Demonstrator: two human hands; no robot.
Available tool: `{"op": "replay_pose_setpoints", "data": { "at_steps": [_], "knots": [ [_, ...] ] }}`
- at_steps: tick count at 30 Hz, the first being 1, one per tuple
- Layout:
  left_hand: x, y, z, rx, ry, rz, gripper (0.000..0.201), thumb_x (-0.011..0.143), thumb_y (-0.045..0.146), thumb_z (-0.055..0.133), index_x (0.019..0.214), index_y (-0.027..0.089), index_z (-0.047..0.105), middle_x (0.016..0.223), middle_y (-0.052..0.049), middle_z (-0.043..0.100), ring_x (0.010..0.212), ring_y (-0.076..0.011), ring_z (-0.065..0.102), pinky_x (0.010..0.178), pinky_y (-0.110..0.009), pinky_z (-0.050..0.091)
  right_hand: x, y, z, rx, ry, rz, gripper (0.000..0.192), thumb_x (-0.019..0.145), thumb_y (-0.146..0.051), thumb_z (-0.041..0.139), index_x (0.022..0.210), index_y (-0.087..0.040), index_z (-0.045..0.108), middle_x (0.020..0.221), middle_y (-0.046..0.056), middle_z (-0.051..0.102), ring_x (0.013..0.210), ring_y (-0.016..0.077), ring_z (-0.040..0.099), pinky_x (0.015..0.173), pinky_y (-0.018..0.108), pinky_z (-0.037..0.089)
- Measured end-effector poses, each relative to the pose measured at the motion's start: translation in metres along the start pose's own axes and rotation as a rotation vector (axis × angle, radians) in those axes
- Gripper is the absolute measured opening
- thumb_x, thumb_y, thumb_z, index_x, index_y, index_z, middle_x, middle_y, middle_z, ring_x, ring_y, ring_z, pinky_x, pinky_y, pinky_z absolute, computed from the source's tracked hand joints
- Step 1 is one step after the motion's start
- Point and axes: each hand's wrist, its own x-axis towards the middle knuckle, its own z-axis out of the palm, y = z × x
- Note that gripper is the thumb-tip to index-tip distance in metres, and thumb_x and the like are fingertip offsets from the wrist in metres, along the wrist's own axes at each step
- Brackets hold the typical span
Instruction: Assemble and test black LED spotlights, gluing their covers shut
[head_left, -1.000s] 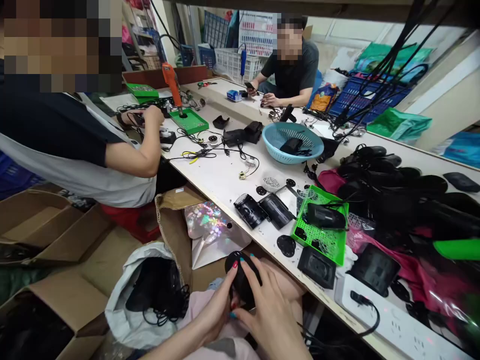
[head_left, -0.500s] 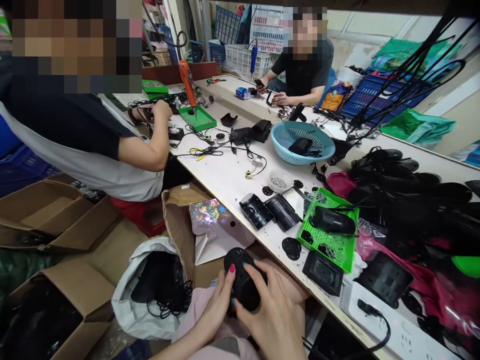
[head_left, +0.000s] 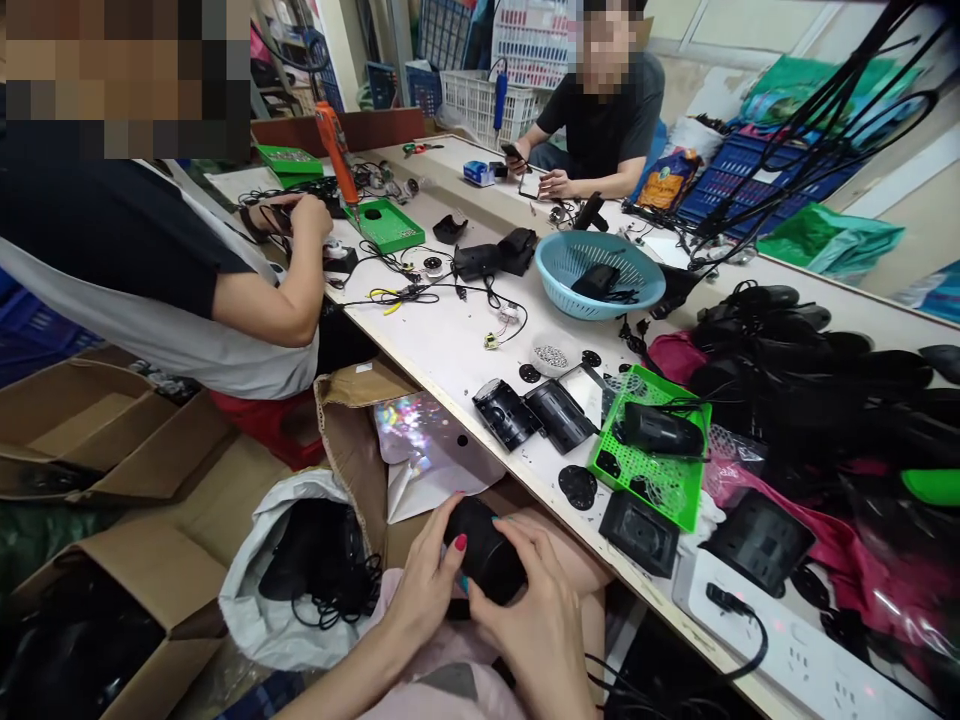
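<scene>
Over my lap, both hands grip a rounded black plastic housing (head_left: pixel 484 558). My left hand (head_left: pixel 420 595) cups its left side with the thumb on top. My right hand (head_left: pixel 541 625) wraps its right side, fingers curled over the upper edge. The hands sit just below the edge of the white work table (head_left: pixel 450 350). A white bag (head_left: pixel 281 590) with black parts and cables lies by my left forearm.
A green tray (head_left: pixel 660 480) holds a black part, with two black housings (head_left: pixel 536 415) beside it. A blue basket (head_left: pixel 600 280), a pile of black shells (head_left: pixel 810 370) and a white power strip (head_left: pixel 810 650) are on the table. Two other people work farther along. Cardboard boxes (head_left: pixel 112 450) stand at left.
The black housing has been turned in my hands, so its perforated face no longer shows. My fingers have shifted around it. The camera view moved slightly.
</scene>
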Motion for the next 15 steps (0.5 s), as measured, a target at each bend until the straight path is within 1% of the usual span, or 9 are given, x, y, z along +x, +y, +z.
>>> {"op": "replay_pose_setpoints", "data": {
  "at_steps": [2,4,5,7,8,10,12,13,15],
  "knots": [
    [0.004,0.007,-0.004,0.034,-0.020,0.033,0.080,0.090,0.067,0.045,0.149,0.012,0.042,0.158,-0.017,0.039,0.147,-0.0314,0.034,0.124,-0.051,0.023,0.003,0.004,0.005,0.114,0.033,0.063,0.051,0.076,-0.029,0.067,0.126,-0.025,0.059,0.117,0.008,0.064,0.104,0.0276,0.068,0.082,0.040,0.061],
    [0.008,0.011,-0.007,0.071,-0.008,0.066,0.078,0.090,0.063,0.050,0.148,0.011,0.043,0.158,-0.018,0.039,0.147,-0.0313,0.035,0.123,-0.051,0.024,0.005,0.007,0.010,0.186,0.057,0.099,0.051,0.076,-0.029,0.068,0.125,-0.023,0.059,0.116,0.008,0.065,0.103,0.0262,0.068,0.079,0.036,0.062],
    [0.010,0.011,-0.008,0.085,0.007,0.079,0.075,0.090,0.061,0.051,0.147,0.012,0.045,0.156,-0.017,0.042,0.145,-0.0312,0.038,0.122,-0.051,0.027,0.005,0.007,0.012,0.195,0.064,0.103,0.051,0.075,-0.029,0.068,0.125,-0.022,0.060,0.116,0.008,0.065,0.103,0.0260,0.068,0.078,0.035,0.062],
    [0.015,0.005,-0.010,0.108,0.029,0.124,0.064,0.093,0.057,0.050,0.142,0.017,0.054,0.148,-0.015,0.054,0.139,-0.0309,0.047,0.119,-0.052,0.033,0.006,0.009,0.012,0.162,0.067,0.094,0.051,0.074,-0.028,0.069,0.125,-0.023,0.061,0.115,0.008,0.065,0.104,0.0267,0.067,0.080,0.036,0.062],
    [0.019,0.001,-0.012,0.118,0.036,0.174,0.057,0.094,0.055,0.049,0.138,0.020,0.059,0.141,-0.014,0.060,0.134,-0.0308,0.053,0.118,-0.053,0.034,0.007,0.009,0.010,0.131,0.067,0.089,0.052,0.074,-0.029,0.069,0.125,-0.023,0.061,0.115,0.008,0.066,0.104,0.0273,0.068,0.082,0.037,0.061],
    [0.029,-0.009,-0.014,0.125,0.039,0.322,0.048,0.095,0.055,0.046,0.126,0.025,0.069,0.125,-0.012,0.071,0.118,-0.0304,0.066,0.115,-0.054,0.039,0.008,0.011,0.003,0.068,0.050,0.080,0.053,0.073,-0.030,0.070,0.124,-0.024,0.062,0.113,0.008,0.067,0.101,0.0282,0.069,0.083,0.040,0.061],
    [0.042,-0.017,-0.016,0.110,0.037,0.462,0.053,0.094,0.062,0.042,0.112,0.026,0.076,0.105,-0.012,0.078,0.098,-0.0293,0.074,0.110,-0.054,0.044,0.010,0.013,-0.008,0.033,0.016,0.060,0.052,0.072,-0.030,0.070,0.123,-0.023,0.064,0.111,0.007,0.068,0.098,0.0279,0.071,0.081,0.039,0.061],
    [0.048,-0.020,-0.017,0.096,0.031,0.507,0.059,0.092,0.068,0.039,0.105,0.025,0.079,0.097,-0.013,0.079,0.090,-0.0287,0.075,0.106,-0.053,0.048,0.011,0.013,-0.013,0.024,0.002,0.052,0.052,0.072,-0.030,0.069,0.123,-0.024,0.064,0.111,0.007,0.069,0.097,0.0275,0.071,0.080,0.038,0.062],
    [0.062,-0.023,-0.017,0.064,0.004,0.546,0.072,0.086,0.080,0.036,0.091,0.023,0.081,0.084,-0.012,0.079,0.079,-0.0277,0.075,0.099,-0.051,0.053,0.013,0.012,-0.024,0.035,-0.030,0.043,0.051,0.070,-0.029,0.069,0.121,-0.024,0.065,0.111,0.006,0.070,0.096,0.0266,0.071,0.079,0.036,0.061]
  ]
}}
